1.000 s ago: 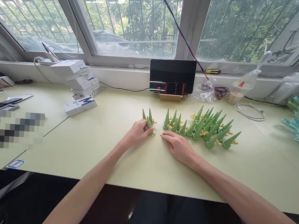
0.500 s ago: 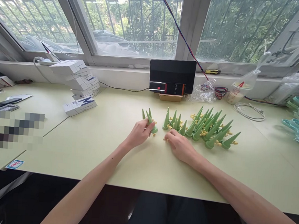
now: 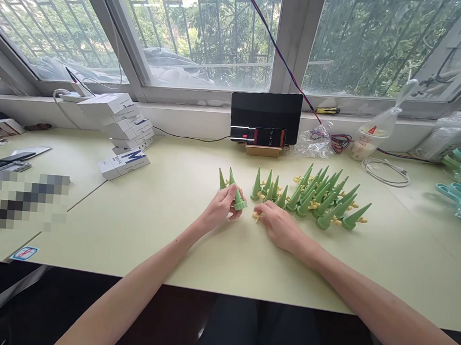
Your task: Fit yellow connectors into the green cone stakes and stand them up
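My left hand (image 3: pixel 220 208) is closed round a green cone (image 3: pixel 239 199), its round base tilted toward the right. Just behind that hand, more green cones (image 3: pixel 222 179) stand on the table. My right hand (image 3: pixel 273 221) pinches a small yellow piece (image 3: pixel 256 215) near the table top; its exact shape is too small to make out. To the right of and behind my right hand is a dense group of green cones (image 3: pixel 307 200), with yellow pieces (image 3: pixel 313 205) showing among their bases.
At the back stand a black screen (image 3: pixel 265 109) and a phone with a timer (image 3: pixel 271 137). White boxes (image 3: pixel 119 116) are stacked at left. A bagged cup (image 3: pixel 371 136), a coiled white cable (image 3: pixel 386 174) and light-blue plastic items (image 3: pixel 458 193) lie at right.
My left hand has picked up the green cone and tilted it, moving slightly right. My right hand has lifted the yellow piece a little, so more of it shows.
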